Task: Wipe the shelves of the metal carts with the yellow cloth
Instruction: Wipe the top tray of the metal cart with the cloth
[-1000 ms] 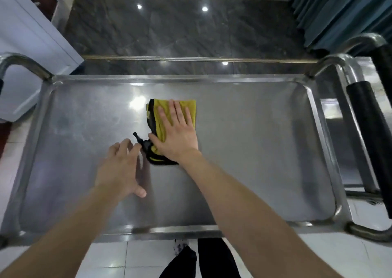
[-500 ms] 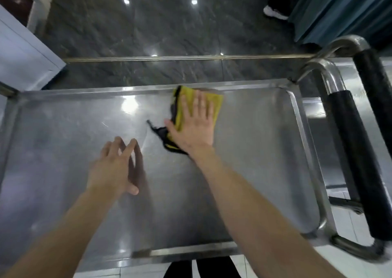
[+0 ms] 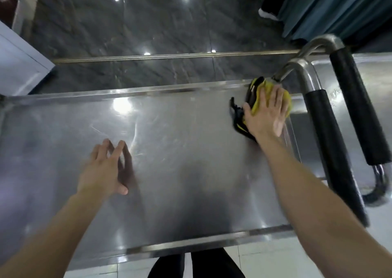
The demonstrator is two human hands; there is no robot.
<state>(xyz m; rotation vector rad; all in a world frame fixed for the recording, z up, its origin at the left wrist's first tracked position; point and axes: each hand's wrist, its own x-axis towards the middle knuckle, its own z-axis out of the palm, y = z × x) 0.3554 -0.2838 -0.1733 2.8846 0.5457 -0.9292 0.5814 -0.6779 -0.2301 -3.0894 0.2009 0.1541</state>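
The flat stainless-steel top shelf of the metal cart (image 3: 180,150) fills most of the head view, scratched and shiny, with ceiling lights mirrored on it. The yellow cloth with black edging (image 3: 256,102) lies bunched in the shelf's far right corner, against the raised rim, just below the bend of the cart's steel handle tube (image 3: 297,69). A black strip of its edging trails out to the left on the metal.

The right hand (image 3: 267,114) lies flat on top of the cloth and presses it onto the shelf. Its grip is apart: the fingers are straight and spread across the yellow fabric, and the thumb points left over the black edge.

The left hand (image 3: 101,171) is well apart from the cloth, over the near left half of the shelf. Its grip is apart too, the fingers loosely spread and holding nothing, with a dark reflection right under them. Whether the fingertips touch the metal cannot be told.

2 black foam-covered handle bars stand at the right: the nearer bar (image 3: 331,141) belongs to this cart, and the farther bar (image 3: 358,107) stands over the steel shelf of a second cart (image 3: 377,90) beside it.

Beyond the cart lies a dark marble floor (image 3: 127,33) crossed by a brass strip (image 3: 169,55). A white cabinet (image 3: 19,65) stands at the left, a teal curtain (image 3: 339,5) hangs at the top right, and a white shoe (image 3: 268,14) shows next to it.
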